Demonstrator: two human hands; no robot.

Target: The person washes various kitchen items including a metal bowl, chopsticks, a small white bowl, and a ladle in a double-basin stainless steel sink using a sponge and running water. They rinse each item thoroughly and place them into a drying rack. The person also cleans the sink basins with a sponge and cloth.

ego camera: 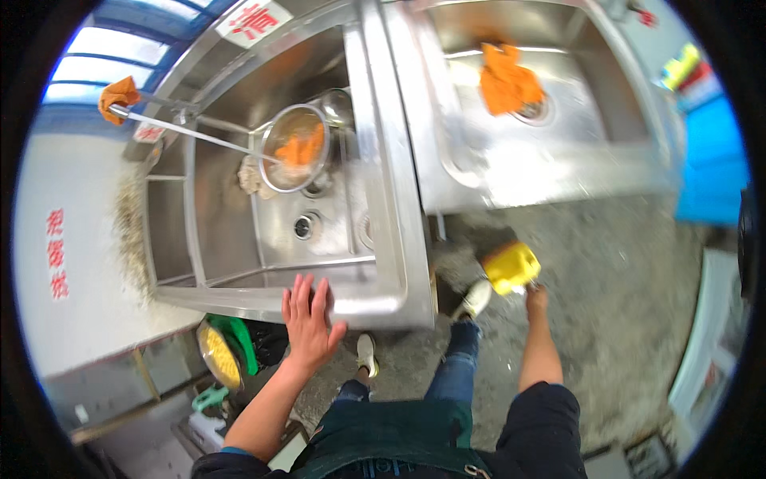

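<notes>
My left hand (308,326), fingers spread, rests at the front rim of a deep stainless steel sink (413,299). It holds nothing. Low on the right, my right hand (537,297) grips a yellow plastic jug (512,268) by one end, above the concrete floor. The jug is blurred, and my fingers are partly hidden. Inside the deep sink a round metal basin (278,179) contains an orange cloth (299,148) and water. A long metal faucet pipe (197,133) reaches over it, with another orange cloth (118,100) wrapped at its upper end.
An orange cloth (507,81) lies by the drain of the right-hand sink (598,161). A pale wadded cloth (248,175) sits beside the basin. A bowl of yellow food pieces (220,357) stands lower left, near a green container (239,344). A blue bin (712,161) stands at right.
</notes>
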